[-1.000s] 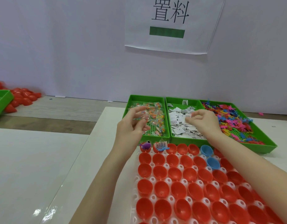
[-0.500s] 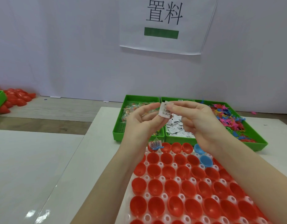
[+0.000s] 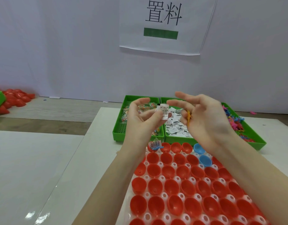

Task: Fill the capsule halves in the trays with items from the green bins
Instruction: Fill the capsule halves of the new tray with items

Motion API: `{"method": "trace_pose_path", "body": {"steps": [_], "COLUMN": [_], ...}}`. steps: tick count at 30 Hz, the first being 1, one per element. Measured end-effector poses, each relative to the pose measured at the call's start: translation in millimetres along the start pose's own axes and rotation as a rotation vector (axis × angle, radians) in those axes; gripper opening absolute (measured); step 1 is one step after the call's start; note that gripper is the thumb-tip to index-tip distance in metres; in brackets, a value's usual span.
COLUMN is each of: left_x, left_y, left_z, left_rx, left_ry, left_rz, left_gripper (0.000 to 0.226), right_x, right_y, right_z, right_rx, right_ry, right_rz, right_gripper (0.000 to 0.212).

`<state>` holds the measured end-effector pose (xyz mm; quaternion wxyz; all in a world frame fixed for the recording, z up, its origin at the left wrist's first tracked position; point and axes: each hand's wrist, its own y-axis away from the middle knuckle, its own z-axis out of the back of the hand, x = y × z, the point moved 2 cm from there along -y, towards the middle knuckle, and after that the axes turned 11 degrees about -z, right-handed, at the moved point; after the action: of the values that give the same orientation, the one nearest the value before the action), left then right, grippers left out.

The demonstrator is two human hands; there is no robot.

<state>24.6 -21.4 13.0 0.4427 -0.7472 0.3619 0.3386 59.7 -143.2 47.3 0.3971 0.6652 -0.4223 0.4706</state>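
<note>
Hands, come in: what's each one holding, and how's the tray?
Left hand pinches a printed paper slip. Right hand holds a small orange toy, fingers loose. Tray below: capsule halves mostly unfilled. Nothing in the way.

Both forearms are bare to the lower frame edge — no sleeve, cuff, watch or glove shows. The left hand [image 3: 140, 117] and right hand [image 3: 203, 120] are bare too — fingers slender, nails short and unpainted.
</note>
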Motion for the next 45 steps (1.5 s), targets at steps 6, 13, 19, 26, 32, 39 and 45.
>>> {"method": "trace_pose_path", "body": {"steps": [6,13,19,26,32,39,45], "left_x": [-1.7,-3.7,-6.1,-6.9,-7.9,-1.7,11.4], "left_y": [3.2,5.6,3.6,-0.4,-1.6,-0.6,2.5], "left_z": [-8.1,-14.9,-9.2,0.3,4.6,3.8,-0.6], "left_rx": [0.126,0.178,0.193,0.292,0.367,0.384,0.276], "left_ry": [-0.256,-0.161,-0.032,-0.068,-0.151,-0.163,-0.144], "left_rz": [-0.082,-0.013,0.028,-0.006,0.027,0.033,0.105], "left_gripper": [0.017,0.013,0.022,0.026,0.027,0.035,0.042], "right_x": [5.1,2.9,6.9,15.8,18.3,9.2,-4.6], "right_y": [2.0,4.3,7.6,8.5,4.9,0.4,-3.6], "right_z": [2.7,5.2,4.1,2.4,10.2,9.6,10.5], "right_rx": [0.122,0.066,0.069,0.099,0.173,0.038,-0.098], "right_ry": [-0.175,0.117,0.505,0.738,0.668,0.888,1.115], "right_rz": [0.037,0.296,0.427,0.338,0.093,0.180,0.364], "right_gripper": [0.039,0.044,0.044,0.064,0.074,0.039,0.019]}}
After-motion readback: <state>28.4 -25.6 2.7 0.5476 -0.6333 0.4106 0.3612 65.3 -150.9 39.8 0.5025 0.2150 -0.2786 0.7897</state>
